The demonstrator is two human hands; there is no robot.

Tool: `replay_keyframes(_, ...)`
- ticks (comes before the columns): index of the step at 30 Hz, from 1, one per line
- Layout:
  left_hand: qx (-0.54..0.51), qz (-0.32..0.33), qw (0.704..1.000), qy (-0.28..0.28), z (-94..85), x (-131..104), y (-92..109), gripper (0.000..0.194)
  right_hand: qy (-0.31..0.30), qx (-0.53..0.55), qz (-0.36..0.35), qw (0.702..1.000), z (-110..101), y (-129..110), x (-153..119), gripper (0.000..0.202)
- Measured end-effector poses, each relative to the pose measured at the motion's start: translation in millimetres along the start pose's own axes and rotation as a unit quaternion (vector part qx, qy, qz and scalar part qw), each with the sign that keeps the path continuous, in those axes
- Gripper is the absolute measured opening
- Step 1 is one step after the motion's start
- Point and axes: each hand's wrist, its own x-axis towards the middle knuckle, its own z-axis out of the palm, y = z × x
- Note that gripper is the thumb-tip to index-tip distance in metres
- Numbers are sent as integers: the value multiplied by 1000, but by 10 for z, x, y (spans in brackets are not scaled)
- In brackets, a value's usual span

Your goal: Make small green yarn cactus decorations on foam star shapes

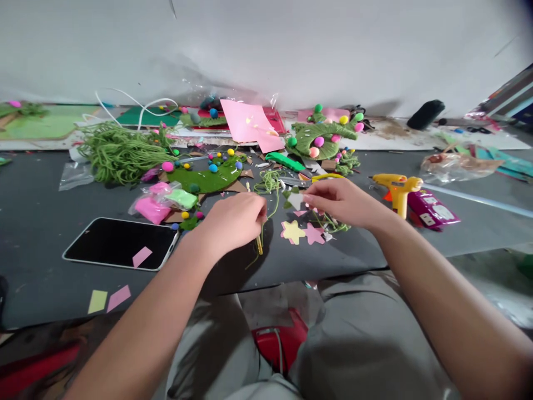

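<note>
Dark table (360,250) beneath both hands (239,219)

The single view comes from the wearer's head, above the near edge of the dark table (358,250), looking forward and steeply enough down to take in their lap (366,333) at the bottom. It faces the pale wall (266,50) behind the table, which fills the top. The forearms enter from the lower corners, large and close, and lead to the left hand (239,219) and right hand (339,200) around mid-frame, near the lens. The table's front edge slants, rising toward the right
</note>
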Motion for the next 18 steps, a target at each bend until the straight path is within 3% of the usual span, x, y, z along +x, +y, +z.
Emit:
replay_keyframes(5, 15, -6, 998, -59, 11, 304, 32, 41, 84, 19, 58, 995, -21, 35, 13, 31)
replay_keyframes(8, 19, -11, 997, -77, -11, 312, 19, 40, 110, 13, 69, 991, -62, 23, -10, 31)
replay_keyframes(11, 19, -17, 996, -84, -84, 274, -57, 27, 126, 11, 73, 989, -92, 6, -27, 32)
replay_keyframes(15, -19, -1, 998, -64, -171, 261, -168, 1, 122, 26, 61, 990, -90, 14, -11, 32)
replay_keyframes(18, -85, 39, 994, 55, -186, 244, -172, 10, 81, 55, 39, 994, -31, 42, 34, 30)
